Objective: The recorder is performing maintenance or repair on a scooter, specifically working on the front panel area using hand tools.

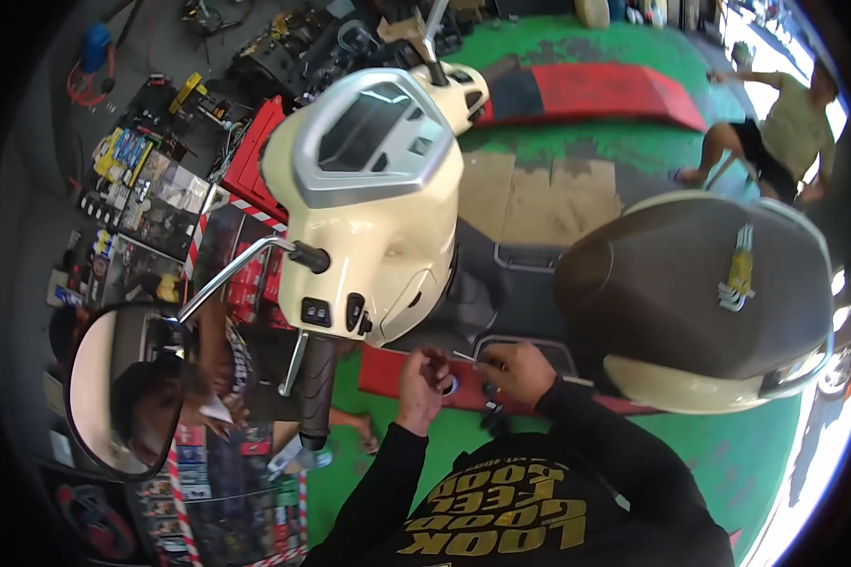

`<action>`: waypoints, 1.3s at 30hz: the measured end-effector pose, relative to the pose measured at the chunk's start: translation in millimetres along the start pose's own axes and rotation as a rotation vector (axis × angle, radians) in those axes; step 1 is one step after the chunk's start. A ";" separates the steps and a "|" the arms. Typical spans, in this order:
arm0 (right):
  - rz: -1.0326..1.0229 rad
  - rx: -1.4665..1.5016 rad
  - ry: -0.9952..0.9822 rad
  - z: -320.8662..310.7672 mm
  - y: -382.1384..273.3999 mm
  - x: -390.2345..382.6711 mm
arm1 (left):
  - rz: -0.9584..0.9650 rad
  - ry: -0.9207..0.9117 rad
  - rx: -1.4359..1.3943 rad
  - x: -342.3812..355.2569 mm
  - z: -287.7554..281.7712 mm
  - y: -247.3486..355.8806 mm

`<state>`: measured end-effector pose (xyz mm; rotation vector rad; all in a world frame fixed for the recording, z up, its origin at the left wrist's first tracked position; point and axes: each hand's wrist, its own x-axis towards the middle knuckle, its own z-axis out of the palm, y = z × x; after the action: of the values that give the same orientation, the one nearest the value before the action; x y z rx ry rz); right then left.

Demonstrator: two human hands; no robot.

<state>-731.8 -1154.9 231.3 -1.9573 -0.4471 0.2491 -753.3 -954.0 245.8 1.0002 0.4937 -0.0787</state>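
Note:
My right hand [518,371] pinches a thin silver metal rod [464,356], perhaps a hex key, over the scooter's floorboard. Just left of it is my left hand [424,386], its fingers curled together. Whatever the left fingers hold is too small to make out. Both hands are between the handlebar and the seat of a cream scooter [407,231]. On the brown seat [662,283] lies a hex key set [740,267] in a yellow holder.
The left mirror [123,397] and brake lever [295,364] stick out at left. A red lift platform [388,373] runs under the scooter. Another person [794,123] sits at far right, and another stands by the tool-filled display cases [156,203] at left.

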 end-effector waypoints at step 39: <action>0.091 0.374 0.060 -26.4 -7.9 17.6 | 0.748 0.554 0.527 -137.4 -17.6 88.8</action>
<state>-707.6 -1166.5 249.9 -1.6148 -0.2510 0.3080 -856.3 -912.7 367.4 1.6826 0.5811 0.7925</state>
